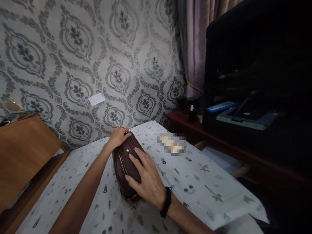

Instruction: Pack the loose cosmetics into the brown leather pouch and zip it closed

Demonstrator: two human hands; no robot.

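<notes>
A dark brown bag (125, 187) with gold-toned zips and a round gold stud lies on the white patterned cloth (195, 195). At its far end, my left hand (119, 136) grips the top edge, fingers bent over beside the zip opening; some fingertips are hidden. My right hand (147, 174), wearing a black wristband (166, 202), rests on the bag's near right side. Its fingers are spread, the thumb close to the gold zip and the forefinger just below the stud.
A blurred-out pale item (171, 144) lies right of the bag. Along the right stands a dark red desk (179, 120) with a small dark bottle (192, 113) and a large black screen (243, 65). An orange-brown wooden cabinet (26, 152) is at left; patterned wallpaper (117, 74) rises behind.
</notes>
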